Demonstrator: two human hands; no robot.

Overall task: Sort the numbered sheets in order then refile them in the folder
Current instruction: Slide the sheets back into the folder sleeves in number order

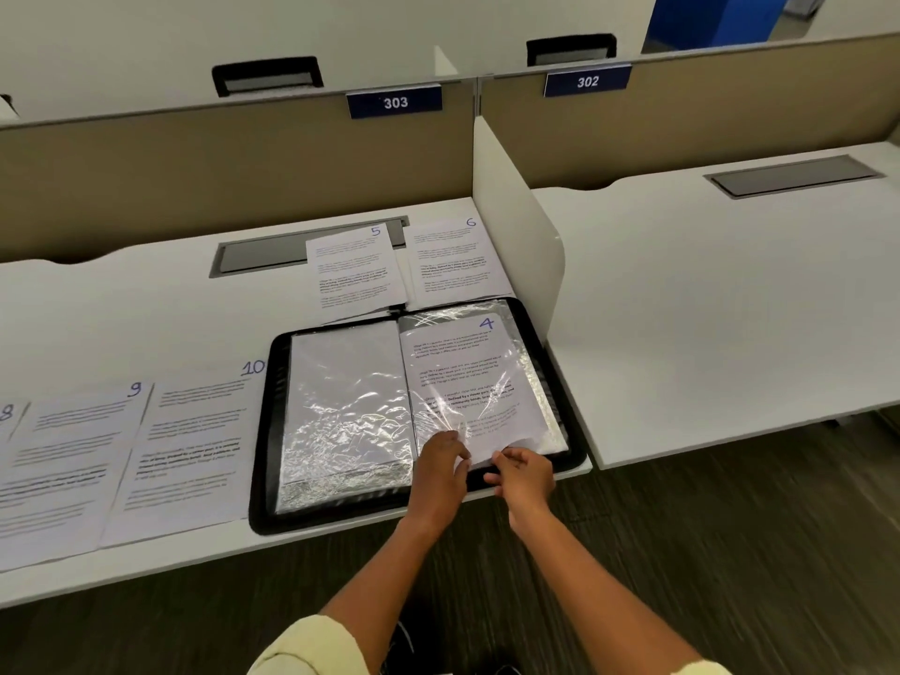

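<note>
At the far left of the desk lay sheet 8, cut off by the frame edge, then sheet 9 and sheet 10 side by side. Just right of them the black folder lay open near the desk's front edge, its left plastic sleeve crinkled and showing a blank page. Sheet 4 sat partly inside the right sleeve. The left hand pinched that sleeve's lower edge, fingers curled on the plastic; beside it, the right hand gripped the sheet's bottom corner. Behind the folder lay sheet 5 and, to its right, sheet 6.
</note>
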